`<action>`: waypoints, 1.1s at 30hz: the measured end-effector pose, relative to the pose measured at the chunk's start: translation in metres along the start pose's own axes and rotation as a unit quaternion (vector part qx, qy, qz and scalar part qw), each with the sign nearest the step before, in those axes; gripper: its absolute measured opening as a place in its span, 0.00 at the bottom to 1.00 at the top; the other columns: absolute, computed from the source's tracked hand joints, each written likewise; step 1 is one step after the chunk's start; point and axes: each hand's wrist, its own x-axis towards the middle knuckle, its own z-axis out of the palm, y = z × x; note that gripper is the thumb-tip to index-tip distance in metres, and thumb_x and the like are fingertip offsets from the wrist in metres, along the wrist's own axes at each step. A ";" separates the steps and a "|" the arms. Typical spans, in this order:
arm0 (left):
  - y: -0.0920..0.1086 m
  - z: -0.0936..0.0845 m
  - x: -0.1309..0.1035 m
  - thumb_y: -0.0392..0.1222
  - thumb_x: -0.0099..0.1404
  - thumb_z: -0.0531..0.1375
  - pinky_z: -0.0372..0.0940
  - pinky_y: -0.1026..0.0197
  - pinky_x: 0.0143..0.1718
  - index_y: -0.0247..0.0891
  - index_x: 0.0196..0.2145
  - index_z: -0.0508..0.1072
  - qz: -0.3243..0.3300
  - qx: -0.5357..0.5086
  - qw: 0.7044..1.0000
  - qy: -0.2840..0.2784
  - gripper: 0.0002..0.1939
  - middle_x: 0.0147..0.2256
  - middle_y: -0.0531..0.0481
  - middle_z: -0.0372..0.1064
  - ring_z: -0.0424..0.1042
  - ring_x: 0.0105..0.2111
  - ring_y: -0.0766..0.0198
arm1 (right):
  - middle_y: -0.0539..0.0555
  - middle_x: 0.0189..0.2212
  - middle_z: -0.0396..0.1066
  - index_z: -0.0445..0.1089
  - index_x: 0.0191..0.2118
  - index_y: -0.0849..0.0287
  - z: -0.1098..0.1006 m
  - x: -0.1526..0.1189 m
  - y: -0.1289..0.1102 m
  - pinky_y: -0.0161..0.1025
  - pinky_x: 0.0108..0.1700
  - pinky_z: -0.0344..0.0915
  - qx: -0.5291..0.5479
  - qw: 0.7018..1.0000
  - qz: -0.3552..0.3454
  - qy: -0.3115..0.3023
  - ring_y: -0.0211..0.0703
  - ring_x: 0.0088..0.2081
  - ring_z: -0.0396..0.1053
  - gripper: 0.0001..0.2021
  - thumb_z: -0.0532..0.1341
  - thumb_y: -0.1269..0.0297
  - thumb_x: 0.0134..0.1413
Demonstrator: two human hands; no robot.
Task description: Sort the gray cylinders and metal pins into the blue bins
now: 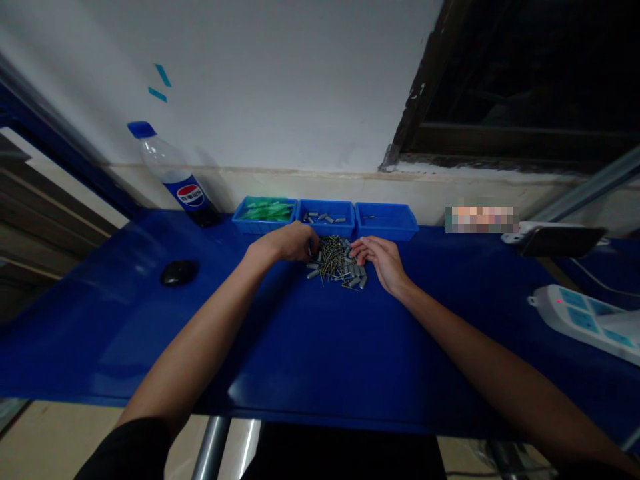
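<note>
A mixed pile of thin screws or pins and small grey cylinders lies on the blue table in front of three blue bins. At the pile's left edge is my left hand, its fingers curled downward; whatever they hold, if anything, is hidden. My right hand reaches in from the right, fingers apart, with the tips at the pile's edge beside the grey cylinders. Green pieces fill the left bin. Several grey cylinders lie in the middle bin, and one thin piece is in the right bin.
A cola bottle stands at the back left against the wall, and a black mouse lies before it. To the right are a phone on a stand and a white power strip. The table ends near my body.
</note>
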 end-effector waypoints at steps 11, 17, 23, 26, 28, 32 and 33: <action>-0.007 0.000 -0.002 0.33 0.59 0.65 0.62 0.65 0.33 0.39 0.38 0.82 0.014 0.042 0.999 0.007 0.09 0.36 0.48 0.80 0.74 0.33 0.63 | 0.56 0.29 0.79 0.80 0.33 0.59 -0.001 0.001 0.001 0.39 0.31 0.65 -0.005 1.000 -0.002 -0.001 0.39 0.25 0.69 0.15 0.66 0.51 0.59; 0.002 -0.013 -0.010 0.39 0.67 0.61 0.65 0.64 0.39 0.36 0.48 0.80 0.061 -0.049 0.994 0.072 0.13 0.39 0.45 0.81 0.76 0.36 0.63 | 0.56 0.29 0.79 0.80 0.33 0.59 -0.001 0.001 0.000 0.39 0.30 0.65 -0.007 1.000 0.006 -0.002 0.38 0.25 0.69 0.14 0.64 0.53 0.60; 0.016 -0.014 -0.012 0.43 0.65 0.65 0.70 0.62 0.42 0.35 0.43 0.81 0.105 -0.185 0.976 0.040 0.12 0.38 0.44 0.82 0.80 0.38 0.62 | 0.55 0.29 0.79 0.79 0.33 0.59 0.000 0.000 -0.001 0.38 0.30 0.64 -0.008 1.000 0.002 0.003 0.39 0.25 0.69 0.15 0.65 0.51 0.58; 0.014 -0.010 -0.009 0.43 0.61 0.67 0.72 0.62 0.40 0.34 0.41 0.81 0.101 -0.249 0.963 0.038 0.12 0.36 0.44 0.82 0.80 0.36 0.61 | 0.55 0.29 0.79 0.80 0.33 0.58 -0.001 0.001 0.000 0.39 0.30 0.64 -0.007 1.000 0.001 0.002 0.39 0.25 0.69 0.15 0.65 0.51 0.58; 0.010 -0.008 -0.005 0.42 0.60 0.68 0.73 0.61 0.41 0.33 0.41 0.81 0.091 -0.264 0.957 0.079 0.13 0.37 0.43 0.82 0.80 0.37 0.60 | 0.56 0.29 0.79 0.80 0.33 0.59 -0.001 0.001 0.000 0.39 0.30 0.64 -0.004 1.000 0.002 -0.001 0.39 0.25 0.69 0.15 0.65 0.52 0.59; 0.002 -0.002 0.005 0.41 0.60 0.67 0.74 0.57 0.48 0.31 0.43 0.81 0.027 -0.292 0.930 0.223 0.15 0.45 0.40 0.81 0.80 0.43 0.58 | 0.55 0.29 0.79 0.80 0.33 0.59 0.000 0.000 0.000 0.39 0.30 0.64 0.001 1.000 0.001 -0.002 0.38 0.24 0.69 0.14 0.65 0.53 0.59; 0.001 -0.001 0.006 0.41 0.61 0.66 0.74 0.57 0.49 0.30 0.46 0.80 0.012 -0.307 0.919 0.248 0.17 0.47 0.38 0.81 0.80 0.45 0.57 | 0.55 0.29 0.79 0.80 0.33 0.59 0.000 0.000 0.000 0.39 0.30 0.64 0.000 1.000 0.001 -0.001 0.38 0.24 0.69 0.14 0.65 0.53 0.59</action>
